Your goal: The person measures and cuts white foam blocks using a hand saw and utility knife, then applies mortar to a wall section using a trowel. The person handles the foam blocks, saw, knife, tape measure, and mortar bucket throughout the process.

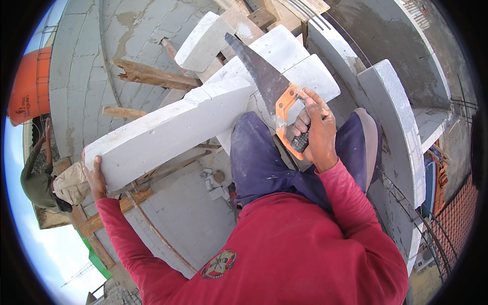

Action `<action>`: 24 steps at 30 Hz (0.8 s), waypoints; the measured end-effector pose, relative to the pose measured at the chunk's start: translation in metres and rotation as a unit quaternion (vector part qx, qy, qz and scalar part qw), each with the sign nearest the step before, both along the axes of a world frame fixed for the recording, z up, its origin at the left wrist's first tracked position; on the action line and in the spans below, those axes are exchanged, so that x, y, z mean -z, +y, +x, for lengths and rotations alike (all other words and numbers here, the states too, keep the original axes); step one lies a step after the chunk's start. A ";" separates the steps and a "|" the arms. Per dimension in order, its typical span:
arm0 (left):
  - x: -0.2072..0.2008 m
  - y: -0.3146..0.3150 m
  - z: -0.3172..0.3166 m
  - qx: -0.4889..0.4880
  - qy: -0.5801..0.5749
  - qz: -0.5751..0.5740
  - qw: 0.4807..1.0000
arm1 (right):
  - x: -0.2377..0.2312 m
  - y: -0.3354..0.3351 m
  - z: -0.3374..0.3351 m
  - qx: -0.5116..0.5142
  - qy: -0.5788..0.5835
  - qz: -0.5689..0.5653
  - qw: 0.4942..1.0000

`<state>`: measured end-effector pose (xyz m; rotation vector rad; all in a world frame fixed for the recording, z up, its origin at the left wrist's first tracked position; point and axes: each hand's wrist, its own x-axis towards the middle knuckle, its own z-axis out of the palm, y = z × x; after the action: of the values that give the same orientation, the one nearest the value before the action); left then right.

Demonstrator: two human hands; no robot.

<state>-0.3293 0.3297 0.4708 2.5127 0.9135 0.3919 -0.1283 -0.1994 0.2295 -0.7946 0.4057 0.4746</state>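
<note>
My right hand (317, 127) is wrapped round the orange and black handle of a hand saw (267, 76), above my right thigh. The saw's dark blade points up and to the left, over the pale blocks. At the left, my left hand (95, 179) lies against the end of a long light-grey concrete block (168, 134), thumb on its near face and the other fingers partly hidden. This block slants up to the right, its far end close to the blade and my left knee. Beyond it lies another white block (310, 76), partly behind the saw.
A smaller block piece (204, 43) rests on boards at the back. Wooden beams (152, 75) jut from the grey block wall (81, 76) at left. A curved block wall (394, 117) runs along my right. Another person (43, 175) is at far left, by an orange tank (31, 86). Rubble (216, 188) lies below.
</note>
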 end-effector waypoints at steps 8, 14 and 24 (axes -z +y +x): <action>-0.003 -0.015 0.003 0.003 0.000 0.019 1.000 | -0.017 0.037 -0.029 -0.114 0.010 0.054 0.992; -0.013 -0.041 0.021 0.035 0.027 0.067 0.997 | -0.019 0.046 -0.036 -0.137 0.013 0.054 0.989; -0.017 -0.079 0.037 0.029 0.001 0.039 0.999 | -0.029 0.052 -0.021 -0.147 -0.044 -0.013 0.988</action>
<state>-0.2923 0.2508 0.4883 2.6045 0.8400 0.4134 -0.1496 -0.1477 0.2582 -0.9015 0.2131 0.7084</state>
